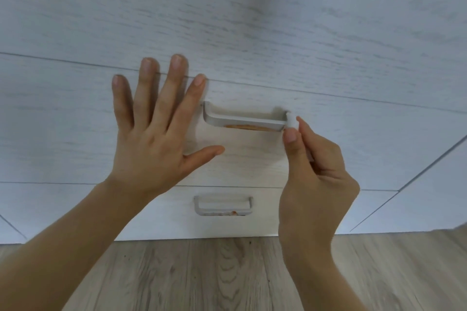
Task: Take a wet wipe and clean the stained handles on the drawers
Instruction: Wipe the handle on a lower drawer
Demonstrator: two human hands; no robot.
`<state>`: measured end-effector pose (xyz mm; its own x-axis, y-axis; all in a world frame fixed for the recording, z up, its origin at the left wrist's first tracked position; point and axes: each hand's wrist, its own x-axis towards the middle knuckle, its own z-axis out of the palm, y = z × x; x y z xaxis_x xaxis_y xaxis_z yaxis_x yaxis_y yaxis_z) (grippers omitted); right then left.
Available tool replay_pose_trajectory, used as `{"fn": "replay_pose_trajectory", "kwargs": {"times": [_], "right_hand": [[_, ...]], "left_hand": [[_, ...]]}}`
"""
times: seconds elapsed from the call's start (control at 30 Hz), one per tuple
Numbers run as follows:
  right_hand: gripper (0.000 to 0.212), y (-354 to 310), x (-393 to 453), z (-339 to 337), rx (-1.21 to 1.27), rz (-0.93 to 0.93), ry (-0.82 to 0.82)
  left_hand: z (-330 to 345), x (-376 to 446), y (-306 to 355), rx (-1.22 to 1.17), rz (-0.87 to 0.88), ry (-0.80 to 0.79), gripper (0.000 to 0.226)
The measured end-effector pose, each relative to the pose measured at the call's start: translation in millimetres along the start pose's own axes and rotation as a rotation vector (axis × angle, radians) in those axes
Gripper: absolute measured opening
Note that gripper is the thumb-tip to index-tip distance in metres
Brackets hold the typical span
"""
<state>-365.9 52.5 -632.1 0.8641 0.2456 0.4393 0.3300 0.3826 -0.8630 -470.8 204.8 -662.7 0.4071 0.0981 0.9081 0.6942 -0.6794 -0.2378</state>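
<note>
A small folded wet wipe (292,120) touches the right end of the upper drawer handle (243,118), whose underside shows an orange stain (247,127). The right hand (313,174) pinches the wipe in a narrow grip. The left hand (154,129) lies flat and spread on the drawer front (75,134), just beside the handle. Below, a lower handle (223,206) is stained too, above the wooden floor (202,275).

Upper handle (243,121) above lower handle (223,206)

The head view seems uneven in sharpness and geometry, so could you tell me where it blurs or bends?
In the head view, the upper drawer fronts are smeared and soft, while the upper handle and its orange stain read fairly clearly; the wide lens bends the drawer seams, and the left hand throws only a faint shadow.
</note>
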Motion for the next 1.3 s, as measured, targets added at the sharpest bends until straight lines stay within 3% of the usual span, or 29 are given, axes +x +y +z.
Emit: {"fn": "replay_pose_trajectory", "kwargs": {"times": [0.63,1.13,1.3], "right_hand": [[0.015,10.0,-2.7,6.8,-0.039,-0.137,0.129],[0.020,15.0,-4.0,9.0,-0.127,-0.326,0.080],[0.013,19.5,-4.0,6.1,-0.214,-0.438,0.056]], "left_hand": [[2.8,3.2,2.8,-0.008,-0.029,0.024,0.086],[2.2,3.8,2.8,0.008,-0.041,0.021,0.085],[1.9,3.2,2.9,-0.002,-0.038,0.007,0.085]]}}
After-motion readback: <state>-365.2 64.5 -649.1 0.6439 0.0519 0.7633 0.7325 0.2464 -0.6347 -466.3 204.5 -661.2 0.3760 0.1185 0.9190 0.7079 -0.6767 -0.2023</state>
